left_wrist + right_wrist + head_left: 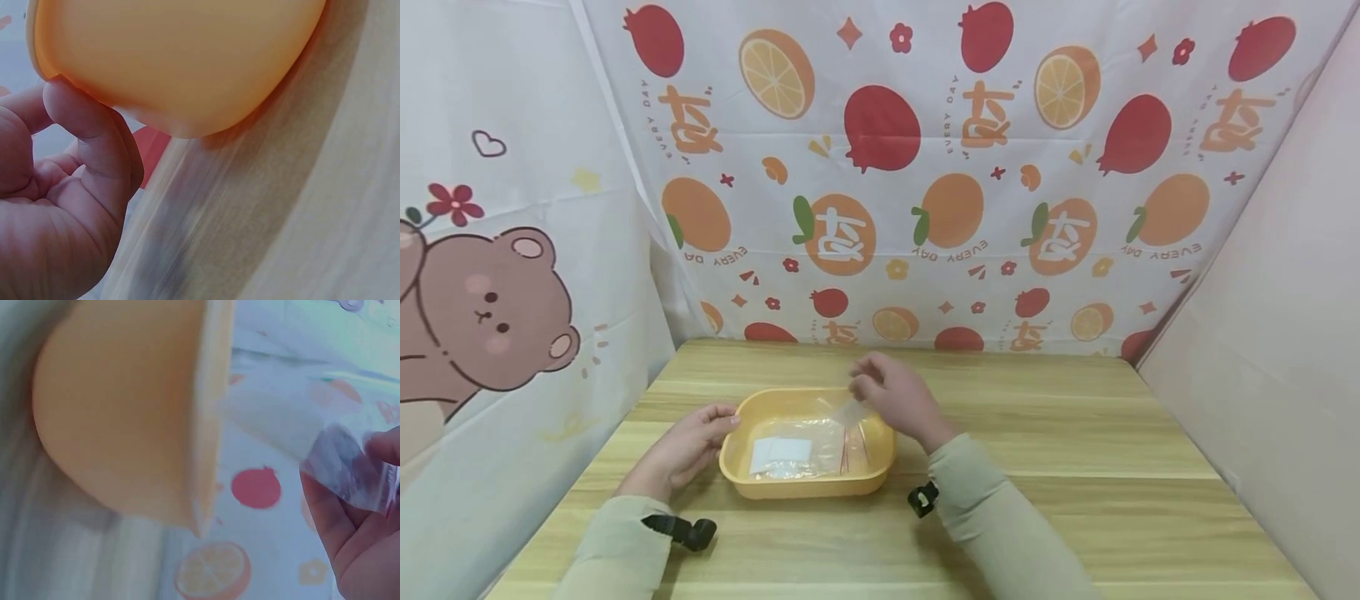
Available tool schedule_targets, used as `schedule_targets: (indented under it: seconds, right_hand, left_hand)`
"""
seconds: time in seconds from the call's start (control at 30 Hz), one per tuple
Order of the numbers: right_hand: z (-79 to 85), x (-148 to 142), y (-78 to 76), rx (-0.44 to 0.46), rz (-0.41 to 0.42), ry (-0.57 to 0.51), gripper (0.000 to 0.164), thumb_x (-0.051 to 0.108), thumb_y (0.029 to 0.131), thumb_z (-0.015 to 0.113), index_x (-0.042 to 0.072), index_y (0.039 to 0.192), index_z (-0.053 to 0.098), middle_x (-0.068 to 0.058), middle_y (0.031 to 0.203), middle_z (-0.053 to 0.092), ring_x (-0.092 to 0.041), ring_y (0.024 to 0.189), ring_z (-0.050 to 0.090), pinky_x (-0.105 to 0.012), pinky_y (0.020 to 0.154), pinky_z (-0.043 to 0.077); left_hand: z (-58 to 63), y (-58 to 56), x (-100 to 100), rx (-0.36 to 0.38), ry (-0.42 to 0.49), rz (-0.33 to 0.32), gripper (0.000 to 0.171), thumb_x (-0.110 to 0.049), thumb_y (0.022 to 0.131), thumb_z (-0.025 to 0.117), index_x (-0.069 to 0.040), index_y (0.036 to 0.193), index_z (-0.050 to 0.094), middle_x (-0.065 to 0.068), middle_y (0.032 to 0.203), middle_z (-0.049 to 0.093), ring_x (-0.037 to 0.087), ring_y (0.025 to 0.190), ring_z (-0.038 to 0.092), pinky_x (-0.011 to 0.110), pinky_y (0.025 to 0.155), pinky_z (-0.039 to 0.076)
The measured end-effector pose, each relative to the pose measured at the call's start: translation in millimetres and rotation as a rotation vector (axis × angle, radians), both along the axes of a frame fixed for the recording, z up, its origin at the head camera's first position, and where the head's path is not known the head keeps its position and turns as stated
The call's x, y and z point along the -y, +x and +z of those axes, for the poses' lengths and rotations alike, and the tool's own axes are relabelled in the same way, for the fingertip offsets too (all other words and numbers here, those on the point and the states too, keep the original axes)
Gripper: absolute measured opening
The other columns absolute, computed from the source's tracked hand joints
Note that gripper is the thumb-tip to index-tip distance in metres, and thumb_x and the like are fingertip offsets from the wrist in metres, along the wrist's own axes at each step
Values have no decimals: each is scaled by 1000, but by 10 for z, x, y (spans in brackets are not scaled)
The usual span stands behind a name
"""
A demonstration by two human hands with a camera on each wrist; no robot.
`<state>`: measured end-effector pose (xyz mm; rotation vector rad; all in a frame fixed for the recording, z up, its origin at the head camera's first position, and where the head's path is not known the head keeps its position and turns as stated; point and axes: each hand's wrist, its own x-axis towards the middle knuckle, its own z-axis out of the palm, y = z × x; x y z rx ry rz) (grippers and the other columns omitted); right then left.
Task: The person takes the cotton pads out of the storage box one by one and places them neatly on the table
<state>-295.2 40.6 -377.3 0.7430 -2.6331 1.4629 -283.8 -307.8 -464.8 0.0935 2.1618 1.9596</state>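
By the far right corner of the yellow tray (808, 488), see a clear bag (852, 412) pinched in the right hand (897, 397), likely light, soft and slippery, best held by one edge, and the left edge gripped in the left hand (688, 443).

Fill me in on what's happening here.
A person is working at a wood-grain table with both hands. The left hand holds the rim of a yellow basin at its left end, while the right hand pinches a clear plastic piece at the right end. More clear plastic packaging lies inside, with white rectangles showing at the left. Whether the pinched piece is fully free of the rest isn't clear.
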Motion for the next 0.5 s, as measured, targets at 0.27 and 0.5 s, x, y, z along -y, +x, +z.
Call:
schedule_targets:
  seconds: [0.27, 0.5]
  right_hand:
    - [158, -438, -96, 90, 85, -75, 21, 17, 105, 54, 12, 118, 70, -9, 100, 73, -20, 85, 72, -37, 73, 61]
    - [112, -814, -123, 158, 109, -75, 22, 17, 104, 55, 10, 118, 71, -11, 92, 71, -25, 83, 69, -40, 70, 60]
  left_hand:
    - [7, -8, -3, 1, -3, -1, 46, -19, 106, 54, 13, 136, 38, 12, 114, 60, 18, 95, 64, 34, 79, 58]
    - [-5, -15, 3, 7, 4, 1, 45, -19, 106, 54, 12, 136, 39, 11, 114, 60, 18, 95, 64, 34, 80, 58]
